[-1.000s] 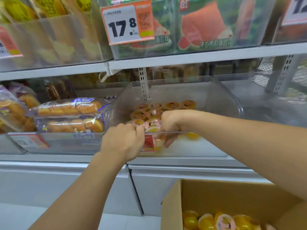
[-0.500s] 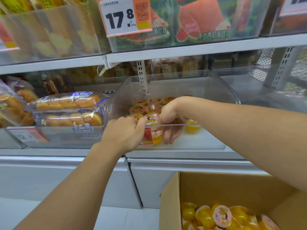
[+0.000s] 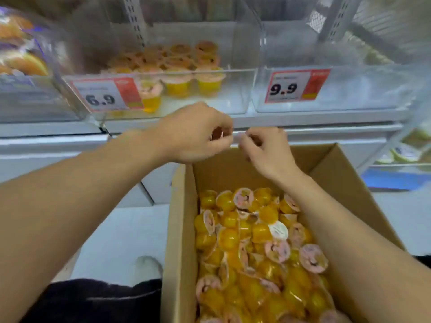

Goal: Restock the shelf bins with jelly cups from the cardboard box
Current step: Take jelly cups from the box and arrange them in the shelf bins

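Note:
An open cardboard box (image 3: 180, 224) stands below me, full of loose yellow jelly cups (image 3: 256, 241) with pink lids. On the shelf above it, a clear bin (image 3: 235, 89) tagged 6.9 holds several jelly cups (image 3: 177, 64) in rows at its back and left. My left hand (image 3: 193, 134) and my right hand (image 3: 265, 148) hover side by side over the box's far edge, below the bin's front. The fingers of both are curled in, and I see no cup in either. The picture is blurred.
A clear bin (image 3: 349, 89) tagged 9.9 sits to the right of the jelly bin, with nothing visible in it. Bagged bread (image 3: 21, 57) fills the bin at the left. A lower shelf at the far right holds packaged goods (image 3: 405, 152). My white shoe (image 3: 149, 266) rests on the floor.
Both hands have come out of the jelly bin and dropped to the box's far edge. My view has tilted down onto the box.

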